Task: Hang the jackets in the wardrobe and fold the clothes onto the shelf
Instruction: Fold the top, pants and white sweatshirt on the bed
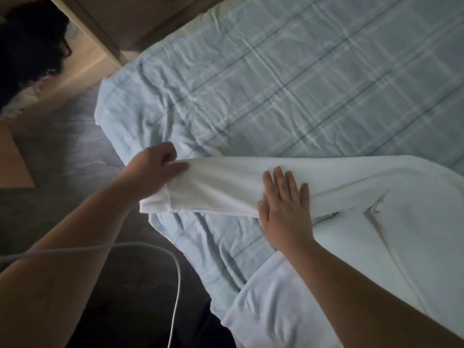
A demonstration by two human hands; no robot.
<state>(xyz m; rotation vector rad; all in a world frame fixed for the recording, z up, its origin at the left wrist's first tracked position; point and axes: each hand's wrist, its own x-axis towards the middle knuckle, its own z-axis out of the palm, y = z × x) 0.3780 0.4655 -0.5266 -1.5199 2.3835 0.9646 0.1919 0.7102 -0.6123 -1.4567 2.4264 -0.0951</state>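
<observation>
Grey-brown floor fills the left side, with a dark, indistinct mass at the upper left corner and a flat tan board at the left edge. A thin white cable curves across the lower left, over the person's left forearm. A pale wooden piece of furniture stands beyond the head of the bed.

The left hand grips the cuff end of a long white sleeve. Its fingers are curled round the sleeve's upper edge and the thumb lies along the top of the cloth. The sleeve is drawn out straight to the left, its hemmed cuff hanging just past the corner of the bed, over the floor.

Under it lies the wrinkled light-blue bed sheet with a darker blue and white check, which covers the mattress up to the top right.

The right hand lies palm down on the sleeve near where it joins the body, fingers straight and slightly spread, pressing the cloth flat against the bed.

Further right, the white long-sleeved garment is spread over the near right part of the bed. It is plain, soft and unpatterned, with long shallow creases and one small raised fold near its middle. Its lower edge reaches the bed's near side.
</observation>
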